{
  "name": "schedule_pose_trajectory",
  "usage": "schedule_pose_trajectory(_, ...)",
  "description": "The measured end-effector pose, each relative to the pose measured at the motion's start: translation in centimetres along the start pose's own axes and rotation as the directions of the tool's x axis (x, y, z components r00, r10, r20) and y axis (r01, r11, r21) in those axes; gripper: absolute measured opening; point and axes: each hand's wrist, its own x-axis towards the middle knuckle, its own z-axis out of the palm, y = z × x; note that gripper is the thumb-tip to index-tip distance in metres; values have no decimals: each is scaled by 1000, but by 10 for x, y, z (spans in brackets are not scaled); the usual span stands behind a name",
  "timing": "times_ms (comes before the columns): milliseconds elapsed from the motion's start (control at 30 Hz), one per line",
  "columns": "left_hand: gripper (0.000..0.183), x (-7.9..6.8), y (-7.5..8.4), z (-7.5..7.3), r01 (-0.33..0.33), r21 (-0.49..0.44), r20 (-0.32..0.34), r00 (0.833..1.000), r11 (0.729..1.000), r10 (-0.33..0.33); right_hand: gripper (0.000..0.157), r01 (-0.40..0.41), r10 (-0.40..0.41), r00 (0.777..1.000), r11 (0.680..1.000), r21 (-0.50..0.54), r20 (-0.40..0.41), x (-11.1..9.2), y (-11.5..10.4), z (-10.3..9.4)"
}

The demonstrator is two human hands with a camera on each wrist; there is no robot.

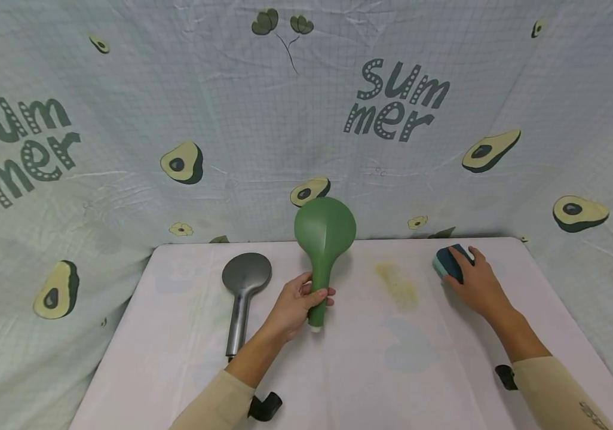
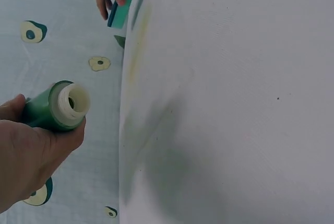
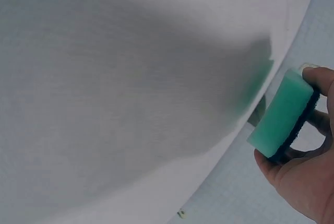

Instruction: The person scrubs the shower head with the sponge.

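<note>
One grey showerhead (image 1: 246,275) lies near left fingers (image 1: 314,298) gripping green showerhead (image 1: 325,233); right fingers (image 1: 460,257) grip sponge (image 1: 447,263).

Item one: I log a green shower head (image 1: 325,230), its broad, round head narrowing to a straight handle. A pale threaded collar with a round opening finishes the handle. The left hand (image 1: 294,307) grips that handle, the head pointing away from the person, around the middle of the desk (image 1: 355,364). Item two: I log a two-layer block sponge (image 3: 282,114), light green foam backed in dark blue. The right hand (image 1: 481,286) pinches it near the far right corner, dark layer toward the palm.
</note>
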Motion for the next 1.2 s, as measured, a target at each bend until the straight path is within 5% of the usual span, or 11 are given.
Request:
schedule_pose_trajectory(333, 49, -3, 5, 4, -88, 75, 3, 996, 993, 88, 70, 144, -136, 983, 988, 53, -126, 1, -43, -22)
schedule_pose_trajectory(567, 46, -8, 9, 8, -134, 106, -11, 991, 985, 136, 71, 289, -270, 934, 956, 51, -235, 7, -84, -41)
schedule_pose_trajectory(900, 45, -13, 14, 16, -169, 129, -13, 985, 977, 172, 72, 515, -489, 788, 856, -34, -374, 7, -160, -66)
schedule_pose_trajectory(1200, 48, -12, 14, 19, -204, 136, 13, 979, 969, 204, 71, 648, -677, 659, 732, -210, -328, 0, -208, -68)
